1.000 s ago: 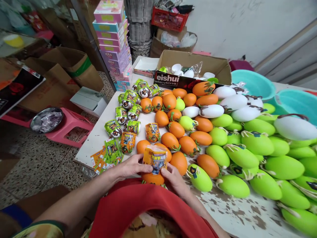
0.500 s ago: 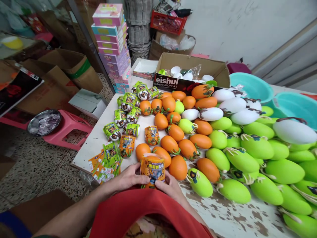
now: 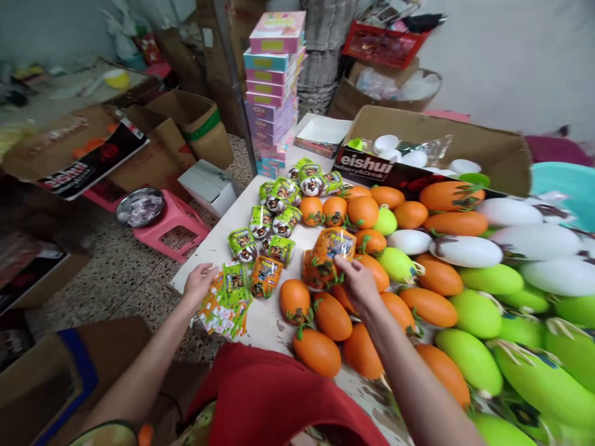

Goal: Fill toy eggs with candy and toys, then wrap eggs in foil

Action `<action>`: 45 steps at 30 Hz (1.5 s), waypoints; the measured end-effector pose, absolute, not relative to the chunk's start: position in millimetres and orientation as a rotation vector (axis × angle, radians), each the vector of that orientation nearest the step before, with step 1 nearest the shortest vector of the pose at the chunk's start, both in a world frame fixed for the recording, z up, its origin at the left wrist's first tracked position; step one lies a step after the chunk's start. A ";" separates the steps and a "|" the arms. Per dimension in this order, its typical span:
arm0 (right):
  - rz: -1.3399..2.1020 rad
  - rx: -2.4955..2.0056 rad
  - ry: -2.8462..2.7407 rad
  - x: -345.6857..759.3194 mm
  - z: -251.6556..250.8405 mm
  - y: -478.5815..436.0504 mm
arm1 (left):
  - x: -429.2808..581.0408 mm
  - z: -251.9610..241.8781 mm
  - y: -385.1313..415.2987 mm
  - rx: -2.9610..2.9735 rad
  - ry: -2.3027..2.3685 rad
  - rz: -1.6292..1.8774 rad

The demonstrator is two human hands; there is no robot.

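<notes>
My right hand (image 3: 357, 282) grips an orange egg in a printed shrink sleeve (image 3: 335, 243), thumb and fingers on its near right side. That egg is held over another orange sleeved egg (image 3: 313, 272); whether they touch I cannot tell. My left hand (image 3: 199, 284) is at the left edge of a pile of flat printed sleeves (image 3: 230, 297), green and orange, its fingers apart. Behind the pile stand another orange sleeved egg (image 3: 266, 275) and several green sleeved eggs (image 3: 242, 243). Bare orange eggs (image 3: 317, 352) lie just in front of my right hand.
Green eggs (image 3: 474, 362) and white eggs (image 3: 467, 251) crowd the table's right side. A cardboard box (image 3: 446, 136) of shell pieces and a stack of pink and purple boxes (image 3: 267, 118) stand behind. A pink stool (image 3: 174, 229) bearing a metal bowl (image 3: 139, 207) is at left.
My hands have separated. The right carried the orange sleeved egg forward to the other sleeved one; the left let go and moved to the flat sleeves. The view has turned left.
</notes>
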State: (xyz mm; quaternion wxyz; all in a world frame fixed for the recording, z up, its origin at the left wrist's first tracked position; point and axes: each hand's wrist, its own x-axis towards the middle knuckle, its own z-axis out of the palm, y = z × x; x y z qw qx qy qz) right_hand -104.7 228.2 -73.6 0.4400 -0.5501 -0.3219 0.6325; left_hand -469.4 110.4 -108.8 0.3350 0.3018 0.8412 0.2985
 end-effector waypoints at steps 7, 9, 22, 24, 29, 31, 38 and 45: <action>1.565 -1.467 -0.943 -145.0 -116.0 317.1 | -479.3 -168.1 106.3 0.742 2.415 0.462; 1.623 -1.539 -0.972 -147.5 -123.8 328.0 | -471.7 -180.2 110.5 0.732 2.439 0.408; 1.728 -1.652 -1.235 -150.4 -130.4 322.4 | -473.2 -181.8 105.9 0.859 2.450 0.424; 1.610 -1.676 -1.305 -149.0 -130.4 318.8 | -473.6 -179.7 102.8 0.860 2.455 0.448; 1.231 -1.616 -1.441 -142.6 -111.7 301.0 | -478.7 -168.4 94.5 0.909 2.420 0.538; 1.032 -1.547 -1.477 -144.2 -98.7 279.4 | -479.4 -158.0 90.8 0.944 2.390 0.574; 1.492 -1.242 -1.456 -194.2 -89.3 156.2 | -467.0 -121.2 84.9 1.103 2.260 0.640; 1.807 -1.192 -1.369 -209.2 -111.4 113.0 | -461.8 -115.1 83.2 1.088 2.222 0.677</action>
